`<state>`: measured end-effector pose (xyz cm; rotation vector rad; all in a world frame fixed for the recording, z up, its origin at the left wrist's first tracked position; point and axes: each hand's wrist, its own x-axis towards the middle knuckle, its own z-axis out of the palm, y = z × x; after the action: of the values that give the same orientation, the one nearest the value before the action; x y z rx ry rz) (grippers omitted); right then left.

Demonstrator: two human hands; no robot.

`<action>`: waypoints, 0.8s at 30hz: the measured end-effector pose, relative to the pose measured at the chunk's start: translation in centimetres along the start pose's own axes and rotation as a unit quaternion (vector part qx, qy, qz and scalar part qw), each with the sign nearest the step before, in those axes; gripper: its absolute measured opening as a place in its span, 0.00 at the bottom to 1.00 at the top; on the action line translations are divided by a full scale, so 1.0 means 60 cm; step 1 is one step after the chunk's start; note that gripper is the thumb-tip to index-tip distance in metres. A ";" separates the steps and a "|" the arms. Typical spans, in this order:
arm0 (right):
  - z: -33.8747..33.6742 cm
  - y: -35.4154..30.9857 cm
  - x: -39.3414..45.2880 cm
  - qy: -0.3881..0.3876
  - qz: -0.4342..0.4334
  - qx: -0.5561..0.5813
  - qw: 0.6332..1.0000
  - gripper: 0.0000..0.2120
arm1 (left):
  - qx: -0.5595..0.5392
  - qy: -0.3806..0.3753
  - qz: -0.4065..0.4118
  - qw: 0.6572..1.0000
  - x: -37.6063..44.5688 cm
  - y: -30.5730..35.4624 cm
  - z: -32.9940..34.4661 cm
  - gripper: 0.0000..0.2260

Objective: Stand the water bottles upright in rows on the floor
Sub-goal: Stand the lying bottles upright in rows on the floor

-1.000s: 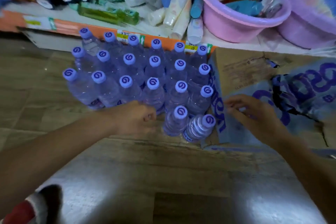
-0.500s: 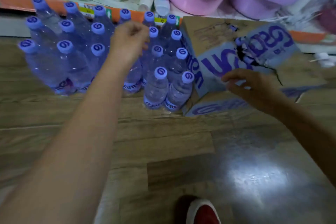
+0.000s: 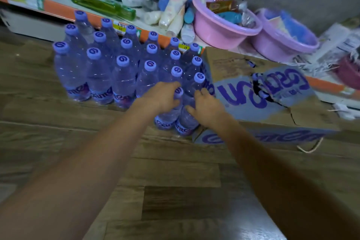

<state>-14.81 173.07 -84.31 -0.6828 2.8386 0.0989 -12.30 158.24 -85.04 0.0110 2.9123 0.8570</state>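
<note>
A: Both hands down at the near right corner of the block. Left hand [image 3: 164, 96] curled over the neck of the front bottle [image 3: 169, 112], fingers [image 3: 171, 85] wrapped round it just under the cap.

B: And the right hand [image 3: 206, 106]?

A: Pressed against the neighbouring bottle [image 3: 186, 120], fingers [image 3: 198, 93] bent round its shoulder, thumb low on the side. Gripping it, cap hidden behind the hand.

B: Both bottles upright?

A: Upright, touching each other, bases on the wooden floor [image 3: 175, 191], just in front of the main rows. Purple labels facing forward.

B: Rest of the water bottles [image 3: 101, 72]?

A: Standing in tight rows behind and to the left, purple caps up, running back to the orange edge of the low shelf [image 3: 58, 8].

B: To the right?

A: Torn cardboard box [image 3: 259, 91] with purple lettering, right beside the two held bottles, flaps open. Loose cord at its near edge.

B: On the shelf?

A: Pink basin [image 3: 218, 31] full of packets, lilac basin [image 3: 276, 44] next to it, white tubes [image 3: 171, 15] lying in a heap, green box [image 3: 103, 4] further left. Much of it blurred.
</note>
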 end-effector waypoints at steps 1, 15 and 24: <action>0.008 -0.005 -0.013 0.016 0.007 0.001 1.000 0.23 | 0.014 0.022 -0.008 1.000 -0.008 0.003 0.012 0.16; -0.038 0.130 -0.205 -0.021 -0.019 0.245 0.969 0.12 | 0.076 -0.012 0.030 0.997 -0.086 0.083 0.015 0.12; -0.017 0.234 -0.200 -0.056 -0.062 0.146 0.986 0.10 | 0.086 -0.069 0.030 0.993 -0.097 0.190 0.054 0.12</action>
<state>-11.01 190.73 -80.37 -0.7571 2.6197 -0.2853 -6.45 169.37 -81.01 0.1657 2.8575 0.5861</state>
